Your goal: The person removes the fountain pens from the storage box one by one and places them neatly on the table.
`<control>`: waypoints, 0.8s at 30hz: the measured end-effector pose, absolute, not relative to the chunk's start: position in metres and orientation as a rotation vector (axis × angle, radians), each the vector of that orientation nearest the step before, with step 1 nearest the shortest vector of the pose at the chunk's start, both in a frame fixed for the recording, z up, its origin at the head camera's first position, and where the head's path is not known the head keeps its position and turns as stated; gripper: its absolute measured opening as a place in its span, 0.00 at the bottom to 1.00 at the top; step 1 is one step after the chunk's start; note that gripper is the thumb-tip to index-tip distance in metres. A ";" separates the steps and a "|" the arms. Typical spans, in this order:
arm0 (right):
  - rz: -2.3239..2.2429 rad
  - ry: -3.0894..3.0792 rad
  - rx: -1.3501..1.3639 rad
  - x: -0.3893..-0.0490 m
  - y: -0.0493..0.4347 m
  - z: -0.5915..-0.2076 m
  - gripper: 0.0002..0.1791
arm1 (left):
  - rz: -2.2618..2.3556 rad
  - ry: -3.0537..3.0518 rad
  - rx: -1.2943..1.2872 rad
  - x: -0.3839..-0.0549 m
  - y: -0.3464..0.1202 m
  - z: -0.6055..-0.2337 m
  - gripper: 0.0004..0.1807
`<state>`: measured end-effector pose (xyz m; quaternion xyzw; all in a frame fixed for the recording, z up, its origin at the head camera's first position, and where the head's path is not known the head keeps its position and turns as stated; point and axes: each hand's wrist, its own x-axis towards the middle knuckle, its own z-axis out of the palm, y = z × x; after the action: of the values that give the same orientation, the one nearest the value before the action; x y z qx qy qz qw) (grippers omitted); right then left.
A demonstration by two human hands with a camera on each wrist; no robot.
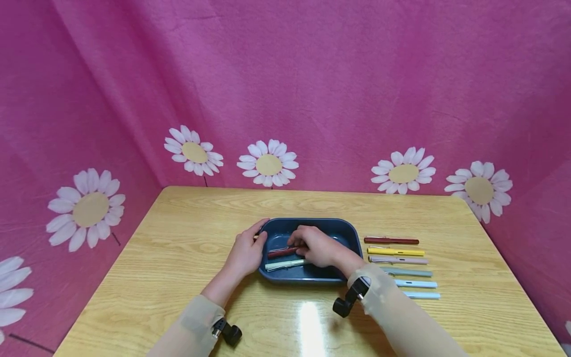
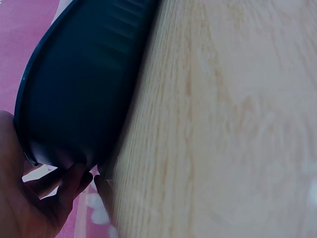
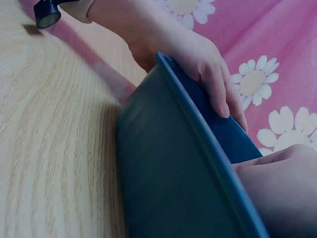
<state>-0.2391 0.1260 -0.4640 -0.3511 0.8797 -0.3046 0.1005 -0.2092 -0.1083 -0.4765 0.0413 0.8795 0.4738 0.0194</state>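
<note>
A dark blue rectangular box stands on the table. My left hand grips its left end, thumb at the rim and fingers around the outer wall, as the left wrist view also shows at the box wall. Inside the box, my right hand reaches down with curled fingers and pinches the right end of a dark red pen. Nearer to me in the box lies a pale green pen, its right end beneath that hand. In the right wrist view, the near wall hides the pens and the right fingertips.
Right of the box, several pens lie in a column: dark red, yellow, lilac, grey-green and two light blue, partly behind my right forearm. A pink curtain with daisies surrounds the wooden table.
</note>
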 end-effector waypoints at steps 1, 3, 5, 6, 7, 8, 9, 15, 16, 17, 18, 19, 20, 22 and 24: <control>-0.902 2.601 -1.036 -0.239 0.127 -0.463 0.14 | 1.470 2.729 0.127 -0.209 -0.108 -0.477 0.25; -0.910 2.600 -1.026 -0.238 0.127 -0.462 0.15 | 1.469 2.732 0.125 -0.210 -0.108 -0.477 0.25; -0.919 2.596 -1.002 -0.238 0.129 -0.461 0.15 | 1.468 2.736 0.125 -0.210 -0.108 -0.477 0.25; -0.925 2.594 -0.990 -0.237 0.129 -0.460 0.16 | 1.469 2.737 0.125 -0.210 -0.108 -0.476 0.25; -0.932 2.593 -0.985 -0.237 0.130 -0.459 0.16 | 1.470 2.737 0.128 -0.210 -0.108 -0.477 0.25; -0.940 2.591 -0.979 -0.236 0.131 -0.458 0.16 | 1.468 2.738 0.128 -0.210 -0.108 -0.477 0.25; -0.947 2.588 -0.980 -0.235 0.132 -0.457 0.17 | 1.467 2.736 0.128 -0.210 -0.108 -0.477 0.25; -0.983 2.581 -1.032 -0.229 0.140 -0.450 0.18 | 1.467 2.731 0.118 -0.209 -0.108 -0.476 0.25; -0.991 2.578 -1.037 -0.228 0.141 -0.449 0.18 | 1.468 2.732 0.118 -0.209 -0.108 -0.476 0.25; -1.002 2.574 -1.049 -0.227 0.143 -0.448 0.17 | 1.471 2.732 0.118 -0.209 -0.107 -0.476 0.25; -1.013 2.568 -1.049 -0.226 0.145 -0.446 0.17 | 1.473 2.732 0.118 -0.209 -0.107 -0.476 0.25; -1.025 2.563 -1.051 -0.224 0.146 -0.443 0.17 | 1.475 2.733 0.118 -0.209 -0.107 -0.476 0.25; -1.035 2.560 -1.055 -0.223 0.148 -0.441 0.17 | 1.476 2.733 0.116 -0.209 -0.107 -0.476 0.25; -1.049 2.558 -1.063 -0.220 0.150 -0.436 0.17 | 1.474 2.735 0.115 -0.209 -0.107 -0.476 0.25; -1.054 2.563 -1.072 -0.216 0.153 -0.431 0.17 | 1.470 2.740 0.113 -0.209 -0.107 -0.476 0.25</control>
<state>-0.2157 0.1533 -0.4311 -0.3594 0.8594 -0.3536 0.0852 -0.2087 -0.1071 -0.4764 0.0362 0.8805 0.4724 0.0153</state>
